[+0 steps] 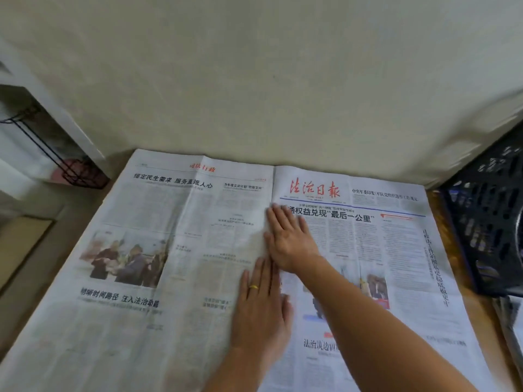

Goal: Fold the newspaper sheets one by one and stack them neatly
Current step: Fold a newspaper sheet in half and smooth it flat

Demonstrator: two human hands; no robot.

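A black wire rack (70,168) stands far left by the wall. An open newspaper sheet (158,250) lies spread flat across the table (478,312), reaching the far wall. On its centre crease the left hand (261,309), wearing a gold ring (253,286), presses flat with straight fingers, nearer. Just beyond, touching it, the right hand (290,241) also lies flat on the crease. A dark perforated basket (486,222) sits at the right edge.

An open newspaper sheet (198,250) lies on the counter (478,312), its far edge against the wall (254,80). Both hands rest flat on its centre fold, right hand (288,241) just beyond left hand (261,304). A crate (486,222) stands to the right.
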